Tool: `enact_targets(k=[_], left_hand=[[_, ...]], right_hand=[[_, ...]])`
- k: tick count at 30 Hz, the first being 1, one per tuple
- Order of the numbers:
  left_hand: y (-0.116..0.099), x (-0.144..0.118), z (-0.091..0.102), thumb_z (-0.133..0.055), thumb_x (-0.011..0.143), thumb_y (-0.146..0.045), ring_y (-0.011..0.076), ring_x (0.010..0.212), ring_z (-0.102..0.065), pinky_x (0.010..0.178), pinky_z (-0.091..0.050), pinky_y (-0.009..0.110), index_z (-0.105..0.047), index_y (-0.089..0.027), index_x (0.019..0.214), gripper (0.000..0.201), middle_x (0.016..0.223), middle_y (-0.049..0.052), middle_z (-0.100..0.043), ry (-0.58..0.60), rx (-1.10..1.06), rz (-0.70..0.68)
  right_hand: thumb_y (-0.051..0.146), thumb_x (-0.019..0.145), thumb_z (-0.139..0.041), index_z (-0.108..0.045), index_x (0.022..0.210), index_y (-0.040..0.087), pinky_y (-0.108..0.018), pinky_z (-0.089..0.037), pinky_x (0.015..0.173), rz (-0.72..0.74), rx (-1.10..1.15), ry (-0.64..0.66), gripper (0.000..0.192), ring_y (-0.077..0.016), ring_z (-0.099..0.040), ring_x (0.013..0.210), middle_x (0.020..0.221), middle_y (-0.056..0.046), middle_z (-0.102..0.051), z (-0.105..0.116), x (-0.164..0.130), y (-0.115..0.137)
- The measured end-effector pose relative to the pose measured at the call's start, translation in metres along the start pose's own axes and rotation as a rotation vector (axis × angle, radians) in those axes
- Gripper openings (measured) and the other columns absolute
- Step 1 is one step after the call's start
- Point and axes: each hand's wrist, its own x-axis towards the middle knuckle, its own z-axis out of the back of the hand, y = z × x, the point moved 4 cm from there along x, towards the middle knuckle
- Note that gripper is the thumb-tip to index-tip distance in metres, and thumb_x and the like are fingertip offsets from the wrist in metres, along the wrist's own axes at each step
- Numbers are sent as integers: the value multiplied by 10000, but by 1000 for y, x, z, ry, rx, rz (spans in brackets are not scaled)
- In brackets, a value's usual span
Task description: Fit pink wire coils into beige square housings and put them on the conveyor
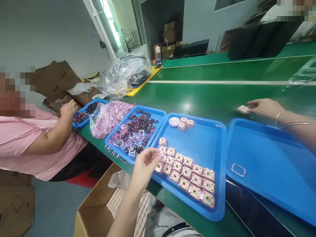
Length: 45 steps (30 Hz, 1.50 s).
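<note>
My left hand [145, 166] is at the left end of the rows in the middle blue tray [219, 207], thumb and fingertips closed about a small beige block [161, 158] with a shiny pink edge. Several similar blocks [186, 172], each with a round centre hole, stand in close rows there. At the tray's far end sit a few loose blocks [183, 120] beside a round white patterned piece [174, 122]. Off to the right, my right hand [264, 108], slightly blurred, pinches a whitish block [243, 109] above the green table, beyond the right blue tray [261, 123].
A pale rectangular frame [238, 170] lies in the right tray. Leftward are a tray of dark parts and pink frames [138, 131], a bag of pink frames [111, 118] and a co-worker in a pink shirt [49, 141]. An open carton [91, 210] stands below the table edge.
</note>
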Motion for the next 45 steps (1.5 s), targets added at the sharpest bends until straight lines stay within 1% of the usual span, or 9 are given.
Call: enact_targets(k=[6,9,12,17,23,31,36,40,45], left_hand=[[9,18,78,-586,797,-304,255,923,-591,883,-444,401,-634,-155,974,236,951,96,-643,-335,538,-119],[14,46,97,-572,791,-268,311,1107,-533,1008,-361,456,-615,-160,1086,318,1125,124,-619,-342,775,-140],[21,74,98,-616,752,-269,310,1161,-523,1021,-372,418,-585,-170,1176,436,1203,125,-595,-263,930,-154],[31,105,93,-572,758,-305,324,944,-622,815,-461,382,-642,-156,985,281,977,124,-653,-225,1054,-135],[28,123,101,-560,704,-329,297,727,-618,623,-430,326,-658,-176,920,283,721,66,-636,-236,1023,-143],[4,102,95,-595,750,-317,254,757,-619,723,-447,337,-581,-177,691,152,669,44,-622,-427,798,-77],[-2,94,50,-621,817,-392,91,515,-509,533,-411,232,-524,-142,626,329,617,-14,-584,-164,443,11],[-23,68,5,-690,731,-444,95,533,-533,540,-425,228,-619,-120,684,336,658,44,-641,92,169,16],[-48,28,-29,-576,864,-457,157,787,-641,704,-494,264,-701,-150,900,333,939,108,-704,264,-32,-27]], right_hand=[[279,865,-591,-693,1005,279,-477,-472,874,-62,-208,205,173,-304,-623,1018,1051,-58,-692,-102,-48,57],[284,753,-715,-711,1015,229,-402,-524,738,-106,-205,484,268,-280,-678,826,978,-79,-724,-163,-89,97],[274,721,-753,-714,968,175,-351,-506,690,-176,-223,620,269,-280,-687,795,919,-104,-735,-191,-112,117],[200,727,-729,-697,986,165,-298,-454,687,-265,-259,619,264,-260,-670,813,880,-95,-730,-188,-110,118],[74,698,-592,-675,874,169,-297,-439,687,-328,-190,381,216,-221,-628,775,871,-76,-676,-159,-102,117],[143,783,-486,-592,1100,185,-337,-543,739,-463,481,233,337,-222,-677,881,988,-90,-702,-125,-117,119],[189,774,-572,-713,1031,215,-364,-552,833,-663,1082,134,294,-227,-681,919,1023,-83,-723,-138,-135,98],[190,761,-617,-725,1015,220,-377,-539,880,-691,1146,134,277,-229,-680,933,1006,-80,-732,-147,-140,98],[236,778,-666,-675,1080,199,-376,-516,905,-694,1106,171,304,-219,-672,944,1053,-90,-708,-149,-138,108]])
